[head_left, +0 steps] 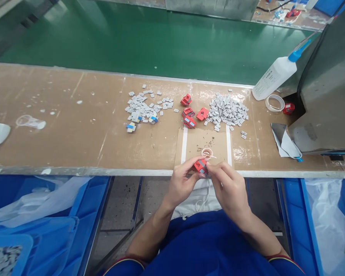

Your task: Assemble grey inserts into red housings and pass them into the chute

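Note:
My left hand (pixel 180 181) and my right hand (pixel 228 188) meet at the bench's front edge, with their fingertips on a small red plastic part (pixel 200 166). Just beyond it stands a small clear cup (pixel 207 153) with a thin white stick (pixel 211 155) across it. Several more red parts (pixel 188 112) lie farther back, between a loose heap of small grey pieces (pixel 140 109) and a denser one (pixel 227 110). A few pieces with blue and yellow marks (pixel 131 127) sit at the left heap's front.
The brown bench top (pixel 74 115) carries a cardboard pad (pixel 205 142) between white tape strips. At the right are a white squeeze bottle (pixel 274 78), a tape roll (pixel 275 102) and a metal housing (pixel 327 88). Blue bins (pixel 46 237) stand below both sides of the bench.

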Demonstrator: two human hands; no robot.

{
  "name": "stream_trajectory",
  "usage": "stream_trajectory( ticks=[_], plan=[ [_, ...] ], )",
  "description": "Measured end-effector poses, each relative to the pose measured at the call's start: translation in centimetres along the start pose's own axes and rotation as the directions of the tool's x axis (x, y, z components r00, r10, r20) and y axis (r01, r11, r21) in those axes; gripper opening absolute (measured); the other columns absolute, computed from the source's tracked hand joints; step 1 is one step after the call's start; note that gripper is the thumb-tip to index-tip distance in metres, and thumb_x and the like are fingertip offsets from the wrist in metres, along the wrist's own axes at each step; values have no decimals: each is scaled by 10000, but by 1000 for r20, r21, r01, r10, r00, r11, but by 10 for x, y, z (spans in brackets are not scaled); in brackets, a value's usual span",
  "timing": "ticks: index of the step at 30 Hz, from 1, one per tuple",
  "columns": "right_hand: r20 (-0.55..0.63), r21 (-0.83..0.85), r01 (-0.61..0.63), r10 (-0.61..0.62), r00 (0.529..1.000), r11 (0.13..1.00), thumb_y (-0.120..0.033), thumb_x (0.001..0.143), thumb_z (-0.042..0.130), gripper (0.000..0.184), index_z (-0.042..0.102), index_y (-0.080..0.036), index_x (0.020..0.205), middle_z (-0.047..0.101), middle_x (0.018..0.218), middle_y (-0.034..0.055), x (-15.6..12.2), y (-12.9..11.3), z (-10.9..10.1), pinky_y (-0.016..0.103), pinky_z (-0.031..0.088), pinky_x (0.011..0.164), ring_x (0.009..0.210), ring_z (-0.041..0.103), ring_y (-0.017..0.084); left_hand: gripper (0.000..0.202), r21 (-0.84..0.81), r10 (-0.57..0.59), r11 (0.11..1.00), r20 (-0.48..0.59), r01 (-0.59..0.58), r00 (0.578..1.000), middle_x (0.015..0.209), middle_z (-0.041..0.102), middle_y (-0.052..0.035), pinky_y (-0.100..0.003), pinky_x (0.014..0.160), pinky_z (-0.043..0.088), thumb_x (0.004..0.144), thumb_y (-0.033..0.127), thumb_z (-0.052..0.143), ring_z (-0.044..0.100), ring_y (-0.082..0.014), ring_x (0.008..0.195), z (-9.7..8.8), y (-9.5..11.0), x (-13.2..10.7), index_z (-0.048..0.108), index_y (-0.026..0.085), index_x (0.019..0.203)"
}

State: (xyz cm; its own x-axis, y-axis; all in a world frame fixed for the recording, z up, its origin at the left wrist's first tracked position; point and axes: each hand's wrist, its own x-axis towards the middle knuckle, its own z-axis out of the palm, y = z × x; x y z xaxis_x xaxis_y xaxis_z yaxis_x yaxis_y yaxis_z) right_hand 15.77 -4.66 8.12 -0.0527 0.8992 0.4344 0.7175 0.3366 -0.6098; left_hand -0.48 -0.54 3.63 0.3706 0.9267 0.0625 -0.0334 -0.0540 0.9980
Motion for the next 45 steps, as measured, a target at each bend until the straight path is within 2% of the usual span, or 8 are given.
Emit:
stream_trajectory(
  ticks=[2,5,9,15,24,29,34,45],
  plan=[
    [-11,2,-6,6,1000,1000,-87,1025,555,291,685,-208,1255,724,869,52,-7,-1,4,270,559,645,723,690,171,375,68,24,997,-24,-22,999,1293,772,-105,-292,996,602,951,273,735,759,-239,1150,0,-2,-2,711,201,1318],
    [-41,129,-46,51,998,991,-79,1010,587,448,589,-242,1427,757,981,56,-13,2,5,289,610,743,826,734,181,370,108,64,992,-15,-62,998,1267,780,-95,-289,991,595,962,277,728,763,-224,1116,-2,-1,-4,707,213,1327],
    [34,336,-89,82,996,938,-61,986,634,314,710,-257,1219,725,971,34,-12,10,-7,249,596,736,845,718,147,416,90,148,984,88,-156,985,1258,776,-86,-290,1033,575,957,276,745,734,-216,1177,-7,6,-7,684,239,1367],
    [144,353,-14,-40,989,935,-69,977,655,175,732,-199,1063,692,916,44,-2,16,-23,246,565,709,802,682,141,496,111,192,970,191,-215,963,1393,717,-102,-326,1094,564,982,197,698,698,-216,1278,-15,10,-9,588,266,1461],
    [91,393,30,-71,993,919,-66,957,654,128,707,-176,996,586,785,-2,-5,15,-13,220,484,586,659,568,108,456,105,321,932,205,-347,925,1430,697,-104,-313,1114,556,981,119,671,668,-220,1329,-16,16,-10,622,254,1413],
    [138,391,19,-78,987,920,-79,974,638,129,708,-179,1015,618,816,18,-5,19,-9,234,506,614,694,597,122,475,142,277,941,198,-307,940,1426,699,-105,-331,1128,551,975,120,680,691,-213,1292,-22,12,-13,617,254,1427],
    [174,341,81,-148,974,936,-89,987,624,120,678,-190,1024,675,902,56,-2,21,-8,246,532,661,781,647,145,454,78,225,967,179,-241,958,1422,702,-97,-338,1140,540,981,183,694,676,-217,1315,-24,5,-15,630,274,1422],
    [153,277,151,-198,968,949,-103,1008,556,138,559,-212,923,610,808,15,-5,22,-9,237,468,645,697,562,132,425,72,191,976,176,-206,966,1384,727,-115,-333,1077,580,983,253,703,705,-250,1278,-19,7,-15,659,258,1406]
  ],
)
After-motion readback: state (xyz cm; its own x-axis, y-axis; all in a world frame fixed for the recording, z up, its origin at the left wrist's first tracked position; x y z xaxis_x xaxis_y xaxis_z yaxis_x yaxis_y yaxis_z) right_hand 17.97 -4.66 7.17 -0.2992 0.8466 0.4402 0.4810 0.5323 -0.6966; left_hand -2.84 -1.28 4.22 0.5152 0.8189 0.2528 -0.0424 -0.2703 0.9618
